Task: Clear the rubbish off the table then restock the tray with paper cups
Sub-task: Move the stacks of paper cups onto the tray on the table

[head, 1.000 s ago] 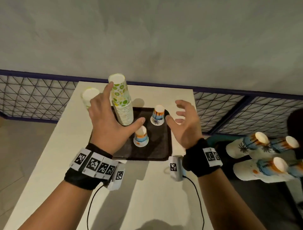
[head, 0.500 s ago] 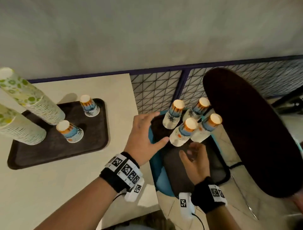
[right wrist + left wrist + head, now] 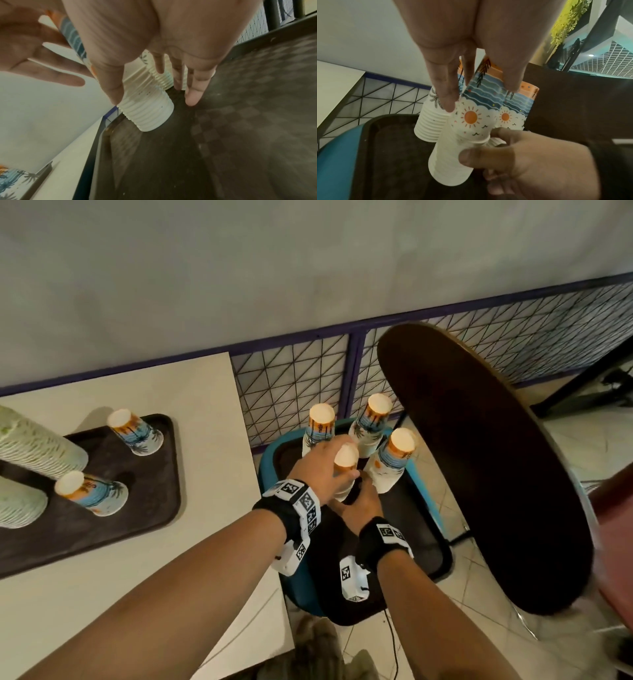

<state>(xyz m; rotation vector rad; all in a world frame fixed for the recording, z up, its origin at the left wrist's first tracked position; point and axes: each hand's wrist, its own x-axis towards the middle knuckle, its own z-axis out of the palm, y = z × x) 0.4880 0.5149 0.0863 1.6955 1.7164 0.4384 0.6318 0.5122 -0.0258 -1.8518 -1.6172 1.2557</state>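
Head view, cup stack point(image 3: 345, 470) between left hand point(image 3: 320, 470), right hand point(image 3: 363, 503)

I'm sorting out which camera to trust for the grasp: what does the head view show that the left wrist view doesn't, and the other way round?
Only the head view shows the table tray with two single cups and green-patterned stacks. Only the left wrist view shows the right hand's thumb on the lower part of the near cup stack, and its sun print. Both show the left hand at that stack's upper part and the neighbouring stacks.
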